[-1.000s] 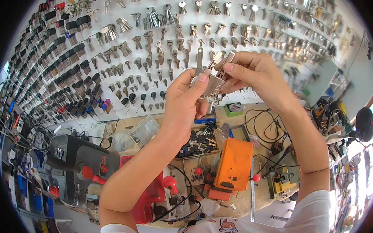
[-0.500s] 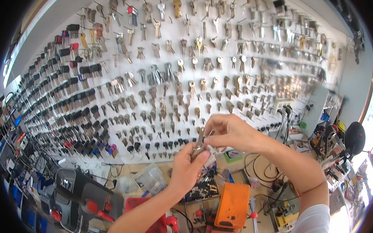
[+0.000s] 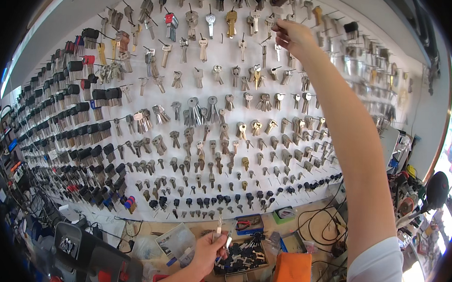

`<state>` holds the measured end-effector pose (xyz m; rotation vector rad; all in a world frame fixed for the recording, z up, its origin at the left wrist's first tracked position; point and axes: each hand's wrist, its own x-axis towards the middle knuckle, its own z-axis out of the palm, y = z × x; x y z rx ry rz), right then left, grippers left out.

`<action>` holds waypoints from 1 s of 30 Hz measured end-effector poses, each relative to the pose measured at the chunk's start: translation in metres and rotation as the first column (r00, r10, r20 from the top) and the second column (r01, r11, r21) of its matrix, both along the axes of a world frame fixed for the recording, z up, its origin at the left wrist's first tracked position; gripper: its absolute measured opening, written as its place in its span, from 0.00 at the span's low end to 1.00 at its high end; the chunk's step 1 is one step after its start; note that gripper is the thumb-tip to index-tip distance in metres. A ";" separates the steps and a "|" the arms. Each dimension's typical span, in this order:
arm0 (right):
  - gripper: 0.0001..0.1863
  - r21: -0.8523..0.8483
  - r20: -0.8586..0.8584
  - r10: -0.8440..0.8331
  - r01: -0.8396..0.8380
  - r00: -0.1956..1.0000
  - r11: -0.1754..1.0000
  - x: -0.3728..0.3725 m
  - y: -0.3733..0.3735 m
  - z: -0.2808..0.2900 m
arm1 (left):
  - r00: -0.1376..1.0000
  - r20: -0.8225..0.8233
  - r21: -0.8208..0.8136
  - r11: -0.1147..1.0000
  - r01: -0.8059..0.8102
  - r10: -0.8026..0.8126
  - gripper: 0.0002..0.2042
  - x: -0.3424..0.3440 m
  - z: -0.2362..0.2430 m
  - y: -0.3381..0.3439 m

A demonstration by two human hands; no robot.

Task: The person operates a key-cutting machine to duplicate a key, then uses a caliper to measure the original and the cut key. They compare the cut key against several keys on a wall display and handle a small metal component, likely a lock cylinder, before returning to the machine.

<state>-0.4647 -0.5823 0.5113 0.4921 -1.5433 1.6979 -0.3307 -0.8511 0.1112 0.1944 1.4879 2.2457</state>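
My left hand [image 3: 210, 251], low in the middle, is closed on metal keys [image 3: 219, 226], with one blade standing up above the fingers. My right hand [image 3: 293, 40] is stretched up to the top rows of the wall of hanging key blanks [image 3: 220, 55]. Its fingers are curled and pinched at a bunch of silver keys [image 3: 270, 23] on a hook; what exactly sits between the fingertips is too small to make out.
Below the wall, the workbench [image 3: 140, 261] carries a tray of black-headed keys [image 3: 242, 255], an orange machine [image 3: 292, 275], a dark grey machine [image 3: 92, 256], a clear plastic box [image 3: 177, 242] and loose cables [image 3: 321, 221]. A black round lamp [image 3: 435, 190] stands at the right.
The view has tilted up the wall. My right hand has left the keys in my left hand and risen to the upper hooks. My left hand stays low with the keys.
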 end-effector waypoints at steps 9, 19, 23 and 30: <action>0.06 -0.158 0.020 -0.118 0.119 0.993 0.980 -0.075 -0.027 0.010 | 0.962 0.121 -0.062 0.965 0.254 -0.245 0.08 0.009 -0.010 0.014; 0.07 -0.127 -0.070 -0.185 0.175 0.980 0.976 -0.088 -0.028 0.011 | 0.962 0.110 -0.054 0.965 0.257 -0.250 0.11 0.014 0.003 0.014; 0.08 -0.148 -0.003 -0.164 0.162 0.986 0.976 -0.087 -0.030 0.014 | 0.963 0.101 -0.037 0.966 0.256 -0.251 0.12 0.013 -0.001 0.012; 0.19 0.160 -0.081 -0.325 0.334 0.942 0.929 -0.040 -0.026 -0.014 | 0.982 -0.020 -0.043 0.982 0.186 -0.187 0.11 0.010 0.005 0.011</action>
